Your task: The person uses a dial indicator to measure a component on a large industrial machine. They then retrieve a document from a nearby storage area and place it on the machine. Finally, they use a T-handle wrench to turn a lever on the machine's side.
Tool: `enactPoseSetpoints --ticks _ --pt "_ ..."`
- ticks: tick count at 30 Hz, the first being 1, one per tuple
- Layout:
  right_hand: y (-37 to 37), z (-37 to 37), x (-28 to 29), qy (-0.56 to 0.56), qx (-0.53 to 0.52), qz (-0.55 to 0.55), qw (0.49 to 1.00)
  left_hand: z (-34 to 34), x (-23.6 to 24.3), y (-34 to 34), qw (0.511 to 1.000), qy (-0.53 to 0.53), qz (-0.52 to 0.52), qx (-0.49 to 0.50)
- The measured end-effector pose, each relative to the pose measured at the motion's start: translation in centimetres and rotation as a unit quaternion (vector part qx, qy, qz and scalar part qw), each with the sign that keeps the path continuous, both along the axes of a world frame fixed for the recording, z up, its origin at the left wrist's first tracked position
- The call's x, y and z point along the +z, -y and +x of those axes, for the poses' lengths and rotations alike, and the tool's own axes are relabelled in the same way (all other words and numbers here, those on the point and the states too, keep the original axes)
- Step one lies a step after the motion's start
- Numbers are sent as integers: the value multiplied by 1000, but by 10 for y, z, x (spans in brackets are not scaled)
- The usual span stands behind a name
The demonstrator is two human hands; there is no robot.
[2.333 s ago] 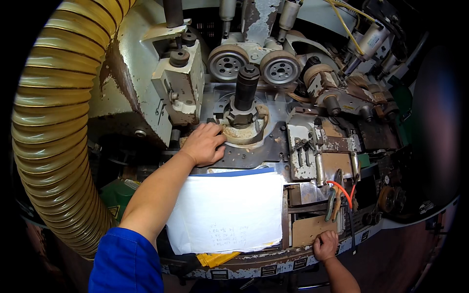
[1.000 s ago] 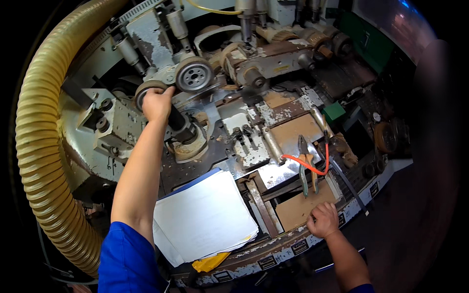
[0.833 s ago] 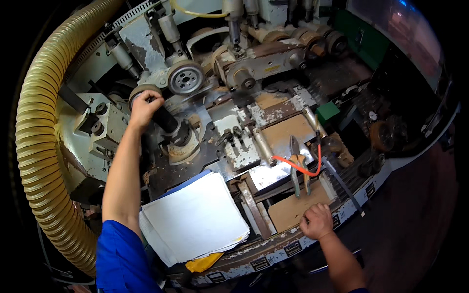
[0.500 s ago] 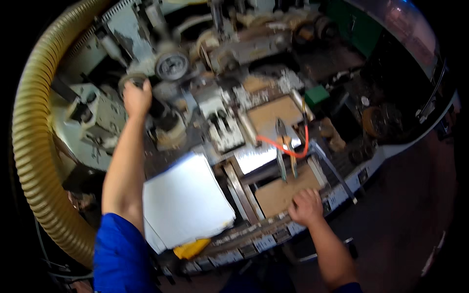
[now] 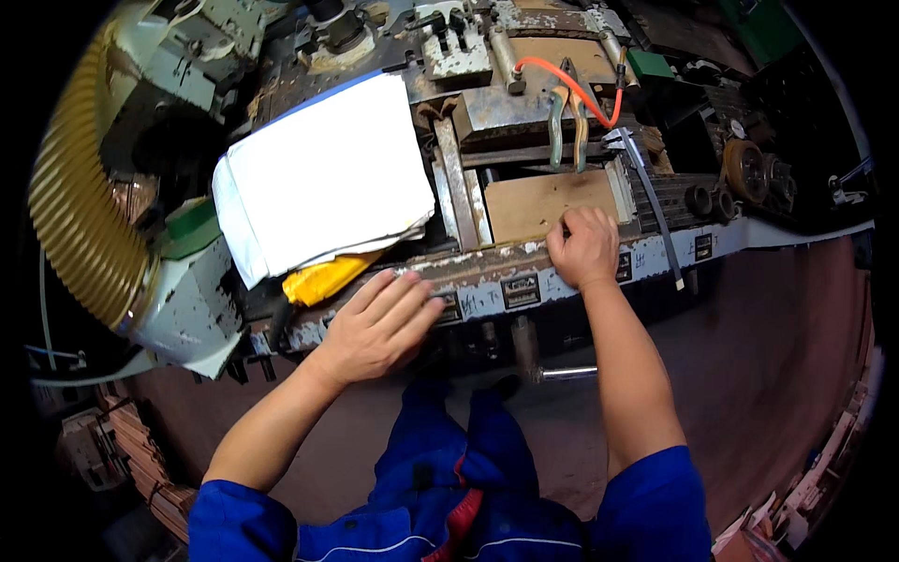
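My left hand (image 5: 382,323) is over the machine's front rail, fingers stretched out and holding nothing visible. It is nearest to a yellow cloth or glove-like thing (image 5: 330,277) that sticks out from under a stack of white paper sheets (image 5: 332,159). My right hand (image 5: 588,245) rests curled on the front rail (image 5: 496,279), at the near edge of a brown board (image 5: 524,206); what its fingers close on, if anything, is hidden. Beyond the board lie pliers (image 5: 568,122) with worn handles, beside a red hose (image 5: 581,89). A metal caliper (image 5: 651,201) lies to the right, overhanging the rail.
A ribbed yellowish duct (image 5: 80,197) curves down the left side. Behind the papers stands a metal clamp block (image 5: 456,56). Round dark rings (image 5: 744,169) sit at the right. A metal lever (image 5: 567,373) projects below the rail above the floor (image 5: 749,375).
My left hand has let go of a round machine part at the back left and come down to the front rail. My right hand stays at the rail. The view has tilted downward.
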State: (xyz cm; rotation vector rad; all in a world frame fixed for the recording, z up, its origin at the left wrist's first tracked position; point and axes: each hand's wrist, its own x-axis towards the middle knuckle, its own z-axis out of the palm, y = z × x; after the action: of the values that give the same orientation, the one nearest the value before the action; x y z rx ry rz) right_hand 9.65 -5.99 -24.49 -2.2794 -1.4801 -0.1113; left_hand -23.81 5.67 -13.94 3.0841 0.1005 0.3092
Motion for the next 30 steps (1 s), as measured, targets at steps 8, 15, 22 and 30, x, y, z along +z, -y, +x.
enactPoseSetpoints --ticks 8,15,22,30 --pt "2 -1 -11 57 2 15 998 -87 -62 -12 990 -119 -36 69" --pt "4 -4 -7 37 3 3 999 -93 -69 -28 995 -96 -36 7" --pt "1 -8 -2 27 17 -10 999 -98 -78 -31 996 -76 -50 7" --pt "0 -5 1 22 27 -19 999 -98 -81 -37 997 -61 -51 4"
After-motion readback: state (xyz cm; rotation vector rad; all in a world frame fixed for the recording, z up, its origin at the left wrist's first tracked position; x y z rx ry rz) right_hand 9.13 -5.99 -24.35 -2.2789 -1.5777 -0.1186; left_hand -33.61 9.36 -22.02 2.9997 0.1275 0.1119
